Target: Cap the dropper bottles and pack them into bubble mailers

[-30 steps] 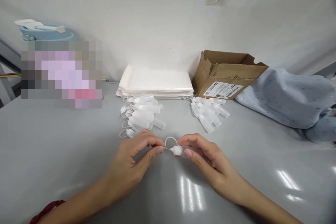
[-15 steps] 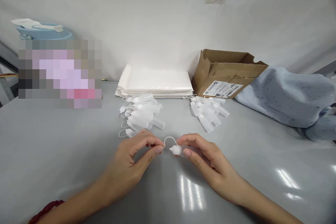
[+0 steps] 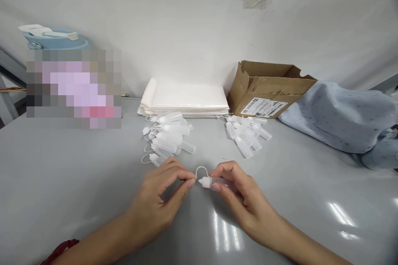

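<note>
My right hand is closed around a small translucent squeeze bottle, which lies sideways with its white pointed nozzle facing left. A thin white strap arches from the bottle's neck to the fingertips of my left hand. Those fingertips pinch the strap's end right at the nozzle's tip; the small cap there is hidden by them. Just beyond my left hand lies a pile of similar bottles, with looped straps. A second pile of bottles lies beyond my right hand.
A stack of white padded envelopes lies against the wall. To its right stands an open cardboard box, beside a blue-grey cloth. A blue container and a blurred-out patch are at the left. The grey table is glossy.
My left fingertips and the bottle's nozzle have come closer together, and the thin gap between them has narrowed. The view has shifted slightly. Both piles are unchanged.
</note>
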A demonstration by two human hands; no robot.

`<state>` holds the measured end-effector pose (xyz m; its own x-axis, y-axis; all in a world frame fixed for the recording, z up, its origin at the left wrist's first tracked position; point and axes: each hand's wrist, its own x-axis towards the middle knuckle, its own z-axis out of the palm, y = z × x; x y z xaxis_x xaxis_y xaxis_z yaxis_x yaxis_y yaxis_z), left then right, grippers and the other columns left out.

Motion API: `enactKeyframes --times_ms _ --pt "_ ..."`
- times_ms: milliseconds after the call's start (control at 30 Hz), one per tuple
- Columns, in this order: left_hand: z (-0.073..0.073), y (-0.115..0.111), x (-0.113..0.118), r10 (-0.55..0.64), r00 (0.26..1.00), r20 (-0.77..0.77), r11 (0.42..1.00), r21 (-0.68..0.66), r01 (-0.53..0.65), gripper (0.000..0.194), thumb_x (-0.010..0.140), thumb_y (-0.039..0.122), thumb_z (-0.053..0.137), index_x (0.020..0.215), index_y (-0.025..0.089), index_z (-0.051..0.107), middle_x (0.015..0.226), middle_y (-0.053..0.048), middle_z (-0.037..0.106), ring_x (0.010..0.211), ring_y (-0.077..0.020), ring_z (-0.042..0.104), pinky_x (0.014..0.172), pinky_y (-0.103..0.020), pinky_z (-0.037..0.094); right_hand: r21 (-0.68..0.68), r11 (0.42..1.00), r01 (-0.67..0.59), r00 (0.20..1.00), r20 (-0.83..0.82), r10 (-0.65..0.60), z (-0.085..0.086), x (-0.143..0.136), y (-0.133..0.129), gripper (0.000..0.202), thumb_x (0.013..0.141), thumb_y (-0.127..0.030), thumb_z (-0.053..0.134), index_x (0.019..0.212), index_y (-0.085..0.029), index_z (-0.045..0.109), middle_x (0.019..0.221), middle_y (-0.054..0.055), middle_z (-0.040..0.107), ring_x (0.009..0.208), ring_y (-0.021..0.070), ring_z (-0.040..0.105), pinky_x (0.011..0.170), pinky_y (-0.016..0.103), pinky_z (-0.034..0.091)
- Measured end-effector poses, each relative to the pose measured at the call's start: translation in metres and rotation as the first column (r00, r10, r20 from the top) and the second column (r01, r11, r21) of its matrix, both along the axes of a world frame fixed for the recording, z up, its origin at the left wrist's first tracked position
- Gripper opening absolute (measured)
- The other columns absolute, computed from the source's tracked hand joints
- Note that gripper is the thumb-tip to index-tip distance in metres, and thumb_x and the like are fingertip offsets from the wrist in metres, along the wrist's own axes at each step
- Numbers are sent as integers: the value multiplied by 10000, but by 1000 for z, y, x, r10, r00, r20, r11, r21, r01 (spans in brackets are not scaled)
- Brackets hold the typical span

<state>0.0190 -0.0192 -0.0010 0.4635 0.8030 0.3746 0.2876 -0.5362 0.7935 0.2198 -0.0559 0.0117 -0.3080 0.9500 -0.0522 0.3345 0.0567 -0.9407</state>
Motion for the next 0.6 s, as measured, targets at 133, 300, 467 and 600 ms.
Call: enactKeyframes --times_ms 133,300,467,600 --pt "0 -1 1 -10 1000 14 1000 -4 10 154 874 87 523 852 190 636 707 7 617 689 -127 550 648 -239 450 -17 1000 -7 1000 -27 6 2 -2 -1 65 976 -281 389 949 -240 430 695 -55 454 527 90 305 464 226 246" --pt "0 -1 3 -17 999 30 1000 25 16 166 869 74 517 861 188 638 701 0 615 683 -130 549 645 -245 458 -45 999 -8 998 -65 5 1 -3 -2 61 977 -287 391 933 -250 413 713 -54 450 552 99 315 482 231 255" --pt "3 1 0 -20 999 31 999 25 20 156 855 87 557 920 207 631 757 3 640 725 -136 575 680 -252 469 -64 998 10 996 -93 -15 0 1 0 69 974 -327 409 979 -261 429 819 -18 522 712 125 465 542 232 319" --pt "6 2 -3 29 999 -26 999 -24 -30 190 847 140 592 1012 230 618 820 9 648 783 -144 591 727 -260 471 -61 998 35 990 -134 -43 2 3 3 74 974 -330 426 1001 -262 439 914 -1 568 855 137 536 624 238 380"
